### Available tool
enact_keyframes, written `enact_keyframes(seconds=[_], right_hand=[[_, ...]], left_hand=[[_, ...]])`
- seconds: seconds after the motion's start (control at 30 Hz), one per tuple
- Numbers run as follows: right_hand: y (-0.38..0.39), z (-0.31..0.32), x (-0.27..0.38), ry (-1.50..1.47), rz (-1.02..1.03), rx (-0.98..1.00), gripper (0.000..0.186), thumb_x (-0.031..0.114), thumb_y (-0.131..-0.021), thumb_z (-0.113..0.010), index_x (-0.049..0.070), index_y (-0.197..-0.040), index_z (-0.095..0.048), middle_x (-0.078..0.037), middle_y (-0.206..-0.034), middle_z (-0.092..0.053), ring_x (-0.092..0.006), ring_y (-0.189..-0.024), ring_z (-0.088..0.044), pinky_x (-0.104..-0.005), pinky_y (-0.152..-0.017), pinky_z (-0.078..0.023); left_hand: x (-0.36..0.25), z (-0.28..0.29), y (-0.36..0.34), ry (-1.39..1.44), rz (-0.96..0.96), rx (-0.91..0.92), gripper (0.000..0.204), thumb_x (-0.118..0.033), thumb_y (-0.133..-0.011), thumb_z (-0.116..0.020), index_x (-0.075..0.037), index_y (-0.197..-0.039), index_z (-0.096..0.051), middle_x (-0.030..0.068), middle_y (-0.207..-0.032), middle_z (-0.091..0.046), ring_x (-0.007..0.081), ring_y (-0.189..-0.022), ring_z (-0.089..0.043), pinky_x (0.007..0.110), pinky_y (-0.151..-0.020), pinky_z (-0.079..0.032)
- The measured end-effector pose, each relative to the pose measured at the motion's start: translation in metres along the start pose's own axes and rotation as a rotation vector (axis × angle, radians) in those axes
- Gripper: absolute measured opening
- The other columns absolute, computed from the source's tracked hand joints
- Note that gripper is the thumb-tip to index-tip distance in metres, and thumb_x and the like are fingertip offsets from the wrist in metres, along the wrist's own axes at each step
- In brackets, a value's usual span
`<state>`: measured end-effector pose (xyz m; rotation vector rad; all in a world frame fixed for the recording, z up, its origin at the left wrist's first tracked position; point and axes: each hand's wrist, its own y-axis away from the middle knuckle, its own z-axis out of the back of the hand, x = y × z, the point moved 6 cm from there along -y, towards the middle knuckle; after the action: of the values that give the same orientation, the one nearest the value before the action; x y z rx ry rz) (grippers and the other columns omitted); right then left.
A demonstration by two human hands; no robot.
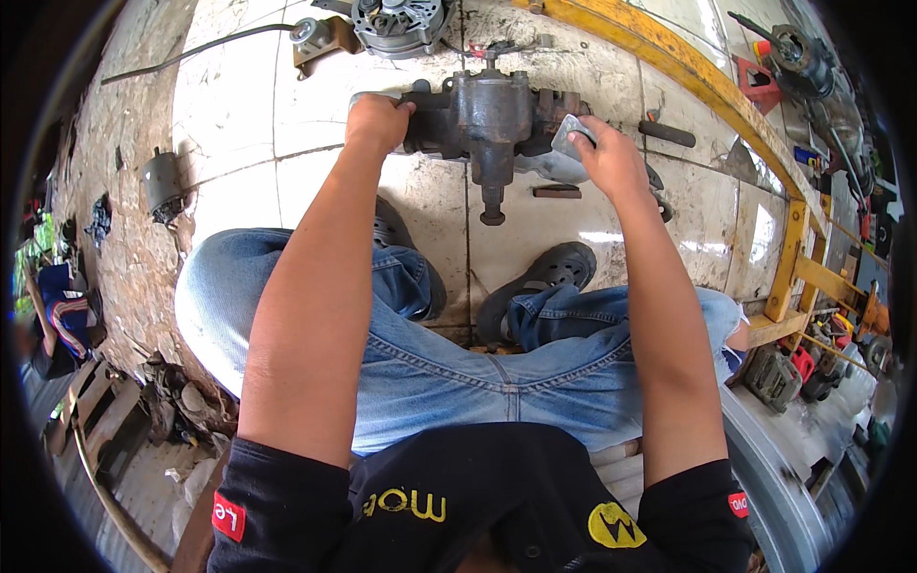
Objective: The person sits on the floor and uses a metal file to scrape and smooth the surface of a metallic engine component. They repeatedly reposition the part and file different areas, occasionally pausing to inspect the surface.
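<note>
A dark, greasy steering gearbox (pixel 492 110), as it looks, stands on the tiled floor in front of my feet, its splined shaft end toward me. My left hand (pixel 379 122) is closed around its left end, where the palm side is hidden. At the opposite end, my right hand (pixel 608 158) pinches a small flat grey piece (pixel 571 136) between thumb and fingers, close to the gearbox's threaded end. Whether that piece touches the metal I cannot tell. Below it on the tiles lie a grey plastic-like sheet (pixel 559 170) and a short dark bar (pixel 557 192).
An alternator-like part (pixel 399 27) and a small motor with a cable (pixel 310 36) sit at the back left. A grey cylinder (pixel 162 185) stands farther left. A dark-handled tool (pixel 667 132) lies right of the gearbox, before a yellow metal frame (pixel 688 67). My shoes (pixel 549 277) are close by.
</note>
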<state>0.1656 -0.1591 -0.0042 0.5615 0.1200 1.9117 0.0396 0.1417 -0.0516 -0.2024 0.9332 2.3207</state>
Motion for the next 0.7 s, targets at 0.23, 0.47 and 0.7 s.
enact_keyframes(seconds=[0.23,0.47,0.7], right_hand=[[-0.01,0.005,0.012,0.254,-0.012,0.193,0.032,0.038,-0.092,-0.053,0.015,-0.113,-0.061,-0.016,-0.1,-0.067,-0.0359,-0.098,-0.062,-0.0474,-0.083,-0.05],[-0.006,-0.011,0.016,0.197,-0.018,0.167,0.031,0.038,-0.092,-0.052,0.015,-0.111,-0.062,-0.015,-0.101,-0.067,-0.0352,-0.098,-0.062,-0.0472,-0.082,-0.05],[-0.01,-0.011,0.012,0.188,-0.001,0.164,0.031,0.039,-0.091,-0.053,0.018,-0.111,-0.063,-0.015,-0.102,-0.067,-0.0349,-0.098,-0.062,-0.0467,-0.082,-0.05]], left_hand=[[-0.007,0.006,0.011,-0.026,0.053,0.064,0.038,-0.04,-0.092,-0.056,-0.005,-0.097,-0.071,0.0128,-0.089,-0.069,0.027,-0.087,-0.066,0.038,-0.081,-0.051],[-0.003,0.003,0.009,0.023,0.066,0.047,0.038,-0.041,-0.091,-0.057,-0.006,-0.098,-0.071,0.013,-0.089,-0.069,0.0276,-0.087,-0.066,0.038,-0.082,-0.05],[-0.003,0.003,0.008,0.013,0.052,0.031,0.037,-0.04,-0.091,-0.057,-0.006,-0.097,-0.071,0.0114,-0.079,-0.066,0.0243,-0.075,-0.062,0.037,-0.073,-0.049]])
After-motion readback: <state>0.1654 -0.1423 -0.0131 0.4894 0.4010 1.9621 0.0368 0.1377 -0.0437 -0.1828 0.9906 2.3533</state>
